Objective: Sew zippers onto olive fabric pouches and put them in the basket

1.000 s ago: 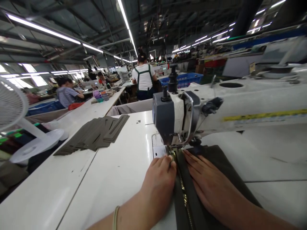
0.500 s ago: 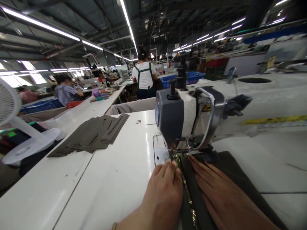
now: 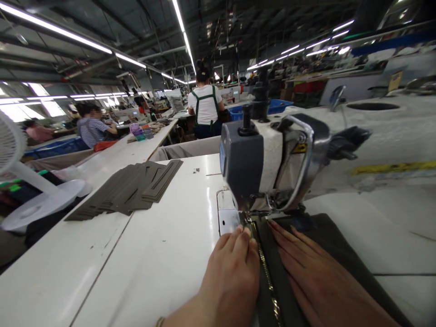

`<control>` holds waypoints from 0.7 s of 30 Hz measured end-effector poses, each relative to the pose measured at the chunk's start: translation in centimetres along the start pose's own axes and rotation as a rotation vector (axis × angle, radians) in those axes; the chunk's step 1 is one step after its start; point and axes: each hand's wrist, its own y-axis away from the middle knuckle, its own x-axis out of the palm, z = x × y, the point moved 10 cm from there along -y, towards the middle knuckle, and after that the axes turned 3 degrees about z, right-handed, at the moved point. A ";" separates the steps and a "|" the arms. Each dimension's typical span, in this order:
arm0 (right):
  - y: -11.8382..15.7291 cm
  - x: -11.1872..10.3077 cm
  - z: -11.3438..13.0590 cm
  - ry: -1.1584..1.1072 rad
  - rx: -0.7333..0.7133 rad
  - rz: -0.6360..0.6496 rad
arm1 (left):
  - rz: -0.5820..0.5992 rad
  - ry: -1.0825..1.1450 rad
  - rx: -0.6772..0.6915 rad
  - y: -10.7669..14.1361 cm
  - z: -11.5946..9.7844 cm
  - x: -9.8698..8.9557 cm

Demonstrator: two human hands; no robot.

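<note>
A sewing machine (image 3: 242, 156) stands over a piece of dark olive fabric (image 3: 335, 234). A zipper (image 3: 266, 270) with gold teeth runs along this fabric, straight toward me from the needle area. My left hand (image 3: 231, 272) is closed, its bent fingers pressed together on the zipper's left edge just in front of the presser foot. To the right of the teeth, my right hand (image 3: 316, 274) lies flat with fingers stretched out on the fabric. The needle tip and the left fingertips' exact grip are hard to make out.
Dark olive fabric pieces (image 3: 126, 188) lie fanned out on the white table (image 3: 163, 268). A white fan (image 3: 47, 204) stands at the left. Ahead, a person in a white shirt (image 3: 206, 106) sits facing away, and another person in stripes (image 3: 93, 129) is further left.
The camera view has shifted slightly, so the machine appears a little larger and further right. Both hands and the zipper stay in nearly the same place.
</note>
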 end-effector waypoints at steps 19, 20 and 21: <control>0.2 0.5 -0.6 -0.067 0.118 0.027 | 0.166 0.113 -0.063 -0.7 0.7 1.3; 0.2 0.5 -0.5 -0.064 0.115 0.025 | 0.171 0.121 -0.068 -0.7 0.8 1.4; 0.1 0.7 -0.5 -0.062 0.111 0.024 | 0.178 0.129 -0.075 -0.7 0.9 1.5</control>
